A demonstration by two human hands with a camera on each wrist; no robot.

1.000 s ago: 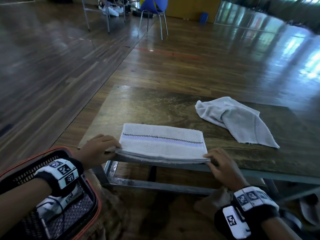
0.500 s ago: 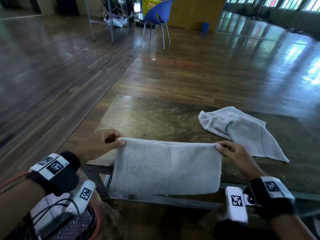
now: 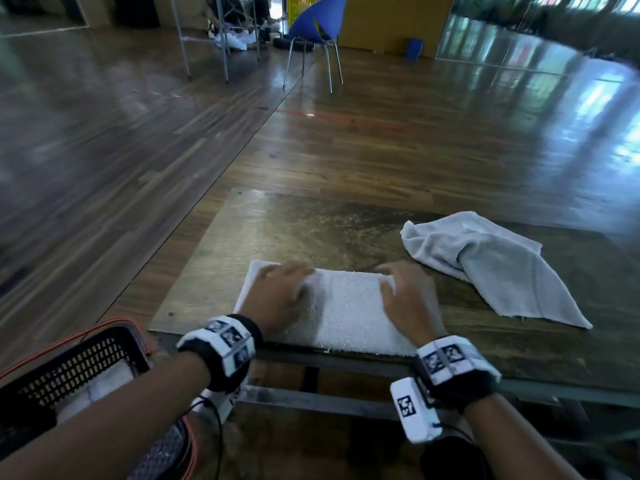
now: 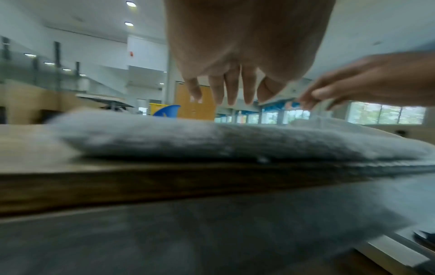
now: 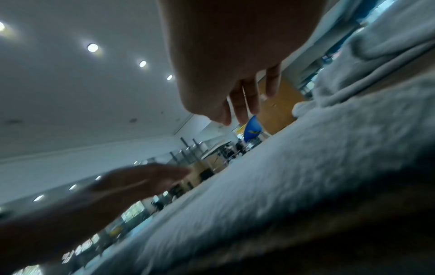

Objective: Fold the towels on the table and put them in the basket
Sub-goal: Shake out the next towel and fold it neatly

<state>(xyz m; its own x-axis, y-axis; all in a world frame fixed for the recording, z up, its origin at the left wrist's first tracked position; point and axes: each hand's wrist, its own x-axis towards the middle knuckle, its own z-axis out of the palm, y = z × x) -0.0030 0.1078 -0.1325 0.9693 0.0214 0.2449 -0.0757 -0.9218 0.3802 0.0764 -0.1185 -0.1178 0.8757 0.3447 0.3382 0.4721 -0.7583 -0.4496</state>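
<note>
A white towel (image 3: 346, 306), folded into a thick rectangle, lies at the near edge of the wooden table (image 3: 311, 230). Both hands are over it with fingers spread and fairly straight. My left hand (image 3: 280, 292) covers its left part and my right hand (image 3: 405, 296) its right part. In the left wrist view the fingers (image 4: 233, 89) hang just above the towel (image 4: 212, 141). The right wrist view shows the fingers (image 5: 244, 100) straight over the towel (image 5: 306, 167), holding nothing. A second, crumpled grey towel (image 3: 491, 265) lies to the right. The black basket (image 3: 79, 362) stands low at the left.
The basket has an orange rim and something white inside; it sits below table height by my left forearm. A blue chair (image 3: 315, 32) and metal frame legs stand far off on the wooden floor. The table's far left part is bare wood.
The towel, held up by its two top corners half a second ago, now lies folded over on the table. Both hands have let go and lie over it.
</note>
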